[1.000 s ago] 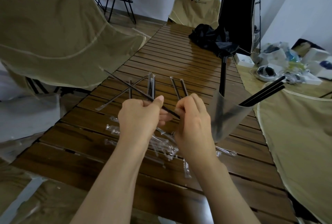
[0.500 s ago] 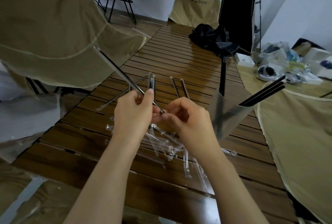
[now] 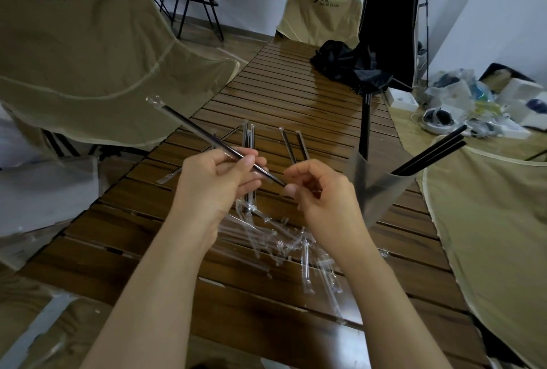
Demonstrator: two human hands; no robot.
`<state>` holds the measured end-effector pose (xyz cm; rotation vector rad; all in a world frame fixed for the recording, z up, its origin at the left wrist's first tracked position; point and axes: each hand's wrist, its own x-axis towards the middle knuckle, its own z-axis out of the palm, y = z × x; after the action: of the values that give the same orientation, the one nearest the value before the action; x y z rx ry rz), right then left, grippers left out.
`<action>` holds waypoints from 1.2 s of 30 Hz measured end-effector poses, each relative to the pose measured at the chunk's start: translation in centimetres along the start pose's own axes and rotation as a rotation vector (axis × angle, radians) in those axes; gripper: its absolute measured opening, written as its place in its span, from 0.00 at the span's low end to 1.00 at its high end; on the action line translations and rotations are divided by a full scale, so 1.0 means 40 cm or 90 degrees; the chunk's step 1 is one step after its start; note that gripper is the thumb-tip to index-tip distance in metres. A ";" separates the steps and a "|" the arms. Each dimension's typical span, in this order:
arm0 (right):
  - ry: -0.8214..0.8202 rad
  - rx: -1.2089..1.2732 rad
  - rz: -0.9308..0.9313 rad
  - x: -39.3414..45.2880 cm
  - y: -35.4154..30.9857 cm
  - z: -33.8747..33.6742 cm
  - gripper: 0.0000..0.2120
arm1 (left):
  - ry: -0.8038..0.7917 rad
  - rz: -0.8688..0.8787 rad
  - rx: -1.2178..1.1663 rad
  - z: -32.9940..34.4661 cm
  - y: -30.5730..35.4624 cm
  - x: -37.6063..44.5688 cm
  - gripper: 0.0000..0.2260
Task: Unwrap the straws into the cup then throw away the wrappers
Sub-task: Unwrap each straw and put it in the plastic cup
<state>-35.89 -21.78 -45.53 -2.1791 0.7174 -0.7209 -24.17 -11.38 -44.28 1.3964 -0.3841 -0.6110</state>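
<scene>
Status: task partly done, judged approx. half. Clear plastic cup (image 3: 376,188) stands at right on the slatted wooden table (image 3: 290,96) w/ several black straws (image 3: 429,155) already leaning in it. Empty clear wrappers (image 3: 284,238) lie heaped on the table under the wrists, none binned yet (no bin in view).

Left hand (image 3: 213,182) grips a wrapped straw (image 3: 213,140) between thumb and fingers, raised above the table, far end angled up-left, wrapper tail showing at its tip. Right hand (image 3: 319,194) sits just beside the straw's near end, fingers curled; contact w/ the tip can't be confirmed. Straw is not yet out of its wrapper.

Outstanding: approx. five or six more wrapped straws (image 3: 266,140) lie on the table beyond the hands, then wrapper disposal.

Room: tan camp chairs (image 3: 88,51) at left and far end, black fabric bundle (image 3: 349,66) on table's far part, floor clutter (image 3: 473,102) at right.
</scene>
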 end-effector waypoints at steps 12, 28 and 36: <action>-0.012 -0.046 -0.033 0.000 -0.004 0.022 0.06 | 0.130 0.011 -0.004 0.007 -0.026 0.011 0.10; 0.059 -0.046 -0.060 -0.003 -0.008 0.032 0.05 | 0.161 -0.029 -0.030 0.016 -0.023 0.003 0.09; -0.205 -0.015 0.068 0.007 0.001 0.013 0.10 | 0.067 0.019 -0.016 0.012 -0.013 -0.004 0.07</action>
<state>-35.37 -21.76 -45.78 -2.1888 0.6690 -0.2976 -24.65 -11.70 -44.72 1.3901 -0.3111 -0.5144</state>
